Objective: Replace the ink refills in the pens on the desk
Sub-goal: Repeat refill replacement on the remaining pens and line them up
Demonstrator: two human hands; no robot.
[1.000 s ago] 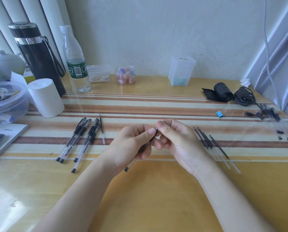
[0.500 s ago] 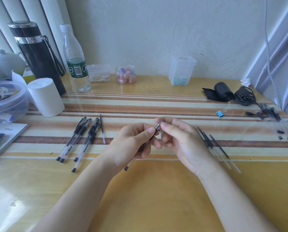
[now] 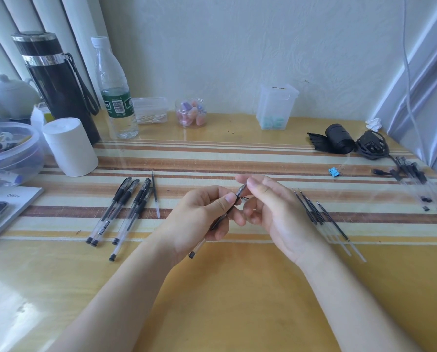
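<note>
Black-gripped clear plastic pen (image 3: 198, 246) was found held above the bench (image 3: 237, 301), slanting from low at the left hand's heel up toward the right hand. The left hand (image 3: 199, 219) was curled round its barrel, thumb pressed along the grip. The right hand (image 3: 276, 214) stood at the pen's silver metal tip cone (image 3: 241, 190), fingers loosely bent, forefinger and thumb on either side of it. Whether they actually pinched the cone could not be told.

Assessment: the step in hand appeared to be unscrewing the tip cone to free the old refill. The next move would call for a steady left-hand hold, the cone turned off and kept, then the refill drawn out straight.

Just right of the right hand lay a cluster of thin black-inked refills (image 3: 319, 217). Left of the left hand lay four capped clear pens (image 3: 126, 212) and one loose thin refill (image 3: 156, 196) beside them. Further right were more clear pens (image 3: 415, 179) and a small blue binder clip (image 3: 334, 172). Beyond the left hand stood a white paper roll (image 3: 70, 146).

Nothing lay between the hands and the refills. The small cone could roll away if set down carelessly.
</note>
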